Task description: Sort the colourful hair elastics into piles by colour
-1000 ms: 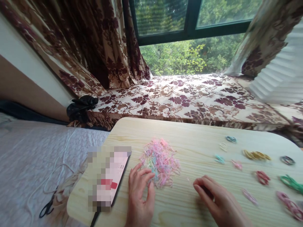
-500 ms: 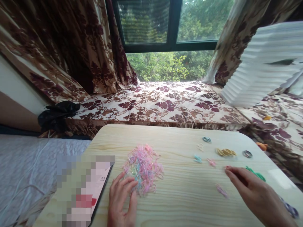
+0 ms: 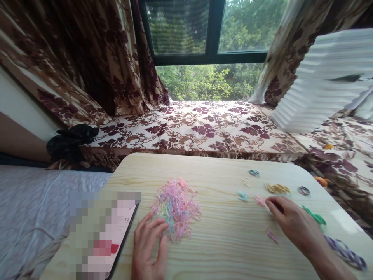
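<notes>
My right hand [image 3: 288, 216] was nearer, fingertips together, contents impossible to tell; the small pink bunch [image 3: 260, 200] lay on the table [image 3: 221, 225] just left of them, my left hand [image 3: 149, 241] spread at the pastel pile [image 3: 177, 206].

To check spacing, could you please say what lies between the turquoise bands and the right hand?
Head view: pink bands lie between turquoise bands and the right hand.

I just watched the right hand [image 3: 291, 221] slip leftward, coming up beside the small pink bands [image 3: 259, 200], right of centre.
</notes>
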The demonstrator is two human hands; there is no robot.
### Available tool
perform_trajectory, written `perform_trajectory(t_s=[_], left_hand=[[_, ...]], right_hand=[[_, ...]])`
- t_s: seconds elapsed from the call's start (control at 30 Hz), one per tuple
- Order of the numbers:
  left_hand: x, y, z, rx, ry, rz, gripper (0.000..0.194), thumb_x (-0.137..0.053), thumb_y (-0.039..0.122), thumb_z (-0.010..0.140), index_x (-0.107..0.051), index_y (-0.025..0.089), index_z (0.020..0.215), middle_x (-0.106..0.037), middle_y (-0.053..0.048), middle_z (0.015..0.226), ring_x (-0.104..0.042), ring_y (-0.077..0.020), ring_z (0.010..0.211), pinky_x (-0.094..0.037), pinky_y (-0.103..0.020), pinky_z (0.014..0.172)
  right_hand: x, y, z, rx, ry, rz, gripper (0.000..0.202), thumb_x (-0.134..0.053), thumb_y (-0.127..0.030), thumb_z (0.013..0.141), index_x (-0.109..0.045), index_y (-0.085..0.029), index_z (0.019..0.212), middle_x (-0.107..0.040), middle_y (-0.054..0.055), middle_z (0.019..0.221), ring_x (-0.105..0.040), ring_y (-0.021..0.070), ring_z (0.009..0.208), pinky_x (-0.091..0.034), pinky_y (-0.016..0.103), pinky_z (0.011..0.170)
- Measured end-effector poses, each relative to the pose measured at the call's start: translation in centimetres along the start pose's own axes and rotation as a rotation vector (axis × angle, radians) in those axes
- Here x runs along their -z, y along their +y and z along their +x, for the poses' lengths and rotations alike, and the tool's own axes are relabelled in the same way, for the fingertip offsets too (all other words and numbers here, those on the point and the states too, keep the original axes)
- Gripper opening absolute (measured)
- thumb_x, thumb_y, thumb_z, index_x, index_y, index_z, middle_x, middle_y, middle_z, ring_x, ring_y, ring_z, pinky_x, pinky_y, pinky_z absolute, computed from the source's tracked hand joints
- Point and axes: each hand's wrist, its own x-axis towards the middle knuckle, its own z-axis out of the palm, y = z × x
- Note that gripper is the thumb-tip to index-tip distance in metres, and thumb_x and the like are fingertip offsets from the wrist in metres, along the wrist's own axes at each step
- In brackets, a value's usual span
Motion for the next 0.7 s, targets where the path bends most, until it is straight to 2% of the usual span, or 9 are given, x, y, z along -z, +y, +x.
perform_trajectory(t_s=[0.23,0.4,0.53,0.6,0.7], left_hand=[[-0.4,1.7,0.4,0.175,0.078,-0.094,0.019,-0.054,0.015,0.089,-0.067,0.025,0.099,-0.067,-0.004,0.104,-0.054,-0.0258,0.121,-0.046,-0.044,0.1],[0.0,1.1,0.3,0.099,0.026,-0.058,0.023,-0.054,0.012,0.089,-0.066,0.026,0.104,-0.067,-0.004,0.108,-0.053,-0.0252,0.123,-0.047,-0.043,0.099],[0.3,0.6,0.3,0.056,-0.008,0.0,0.026,-0.055,0.01,0.088,-0.064,0.026,0.106,-0.067,-0.004,0.108,-0.052,-0.0245,0.124,-0.049,-0.042,0.098],[0.3,0.8,0.4,0.079,-0.007,0.002,0.026,-0.053,0.009,0.088,-0.063,0.025,0.106,-0.067,-0.004,0.108,-0.051,-0.0249,0.126,-0.05,-0.043,0.098],[0.3,1.4,0.6,0.098,-0.016,0.009,0.026,-0.052,0.008,0.089,-0.062,0.024,0.106,-0.066,-0.005,0.108,-0.049,-0.0252,0.127,-0.05,-0.046,0.1]], right_hand=[[-0.1,1.3,0.3,0.07,-0.037,-0.053,0.033,-0.045,-0.048,0.082,-0.07,-0.027,0.077,-0.076,0.004,0.088,-0.071,0.0231,0.072,-0.049,0.03,0.055],[0.3,0.8,0.1,0.06,-0.035,-0.087,0.035,-0.042,-0.047,0.081,-0.071,-0.027,0.078,-0.076,0.005,0.09,-0.072,0.0246,0.072,-0.051,0.033,0.056],[0.6,0.1,-0.6,0.048,-0.026,-0.08,0.041,-0.038,-0.052,0.08,-0.071,-0.028,0.08,-0.075,0.006,0.093,-0.072,0.0284,0.077,-0.052,0.039,0.059],[0.2,0.3,-1.0,0.071,-0.014,-0.043,0.042,-0.04,-0.057,0.078,-0.071,-0.028,0.082,-0.075,0.007,0.094,-0.072,0.0283,0.077,-0.053,0.039,0.06],[-1.5,1.2,-1.6,0.17,0.049,0.065,0.039,-0.051,-0.059,0.076,-0.072,-0.029,0.088,-0.075,0.006,0.099,-0.071,0.0283,0.086,-0.053,0.037,0.066]])
